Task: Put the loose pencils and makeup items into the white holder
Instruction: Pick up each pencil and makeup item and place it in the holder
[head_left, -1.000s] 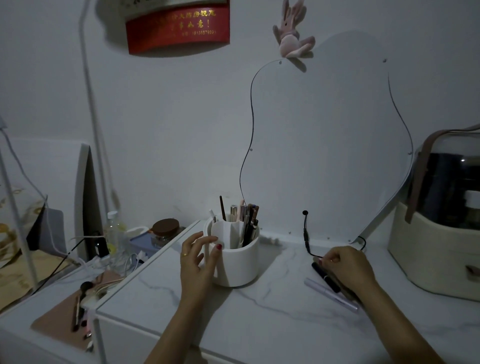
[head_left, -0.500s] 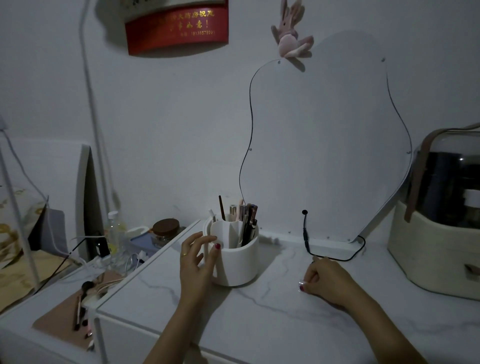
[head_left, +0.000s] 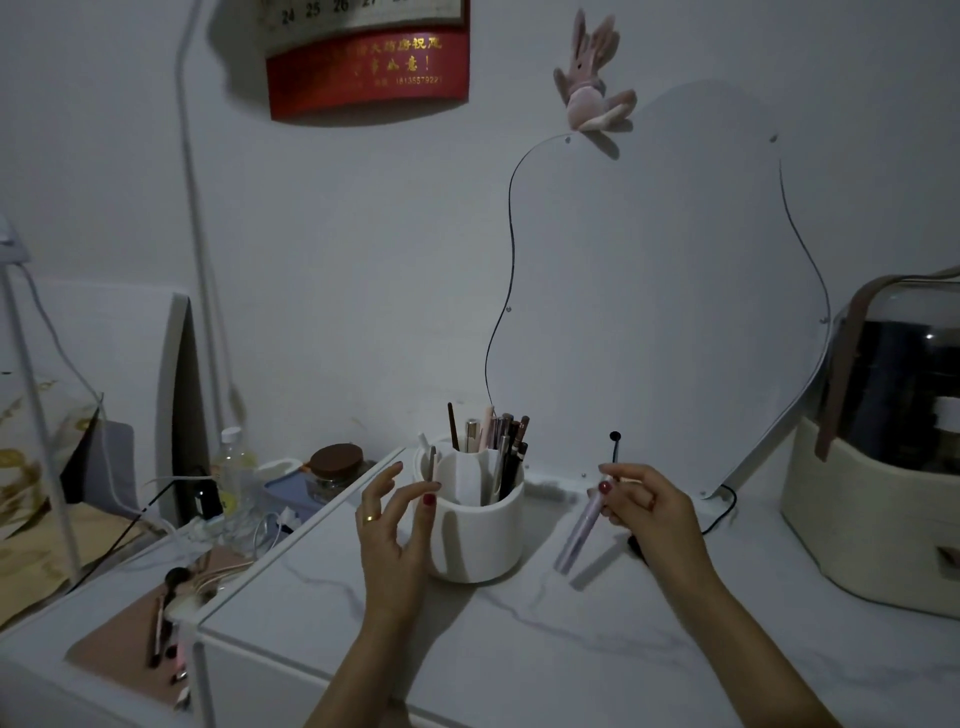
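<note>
The white holder (head_left: 483, 540) stands on the marble tabletop (head_left: 519, 649), with several pencils and makeup sticks (head_left: 501, 441) upright in its compartments. My left hand (head_left: 392, 540) rests against the holder's left side, fingers spread and holding nothing. My right hand (head_left: 649, 514) is lifted just right of the holder and grips a pale lilac makeup tube (head_left: 579, 530), which slants down toward the table. A dark item (head_left: 635, 545) shows under my right hand; whether it is held I cannot tell.
A wavy-edged mirror (head_left: 665, 312) leans on the wall behind, its black cable (head_left: 719, 519) trailing on the table. A cream cosmetic case (head_left: 872, 530) stands at the right. On the lower left surface lie brushes (head_left: 166, 613), a bottle (head_left: 234, 467) and a jar (head_left: 335, 465).
My right hand has picked the items up off the table and risen toward the holder with the lilac tube. My left hand has stayed at the holder, fingers opening a little.
</note>
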